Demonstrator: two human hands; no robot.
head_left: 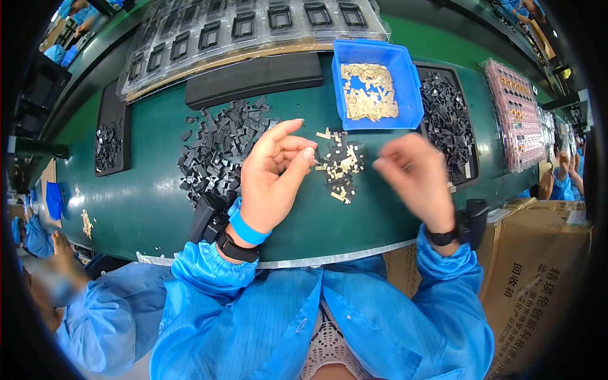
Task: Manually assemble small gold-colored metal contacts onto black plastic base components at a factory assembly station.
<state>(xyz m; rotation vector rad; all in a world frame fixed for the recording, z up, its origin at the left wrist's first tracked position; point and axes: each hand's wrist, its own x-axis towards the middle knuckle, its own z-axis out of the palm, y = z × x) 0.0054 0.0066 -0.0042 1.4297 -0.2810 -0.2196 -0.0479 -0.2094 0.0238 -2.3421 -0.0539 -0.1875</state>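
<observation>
My left hand (273, 177) is over the green table, its thumb and fingertips pinched together. A tiny pale bit shows at the tips, too small to name. On the left of this hand lies a large heap of small black rectangular parts (221, 136). Between my hands is a smaller scatter of cream strips and black pieces (342, 166). My right hand (415, 180) hovers to the right of that scatter, smeared by motion, so its fingertips are unclear. Beyond both hands stands a blue plastic bin (410, 104), partly filled with cream strips (373, 104).
A black tray (468, 117) of black parts lies right of the bin; another black tray (109, 104) is far left. Behind sit a black foam block (253, 79) and clear trays (190, 66) of black frames. A cardboard box (532, 253) stands lower right. A person's blue sleeve (107, 316) is lower left.
</observation>
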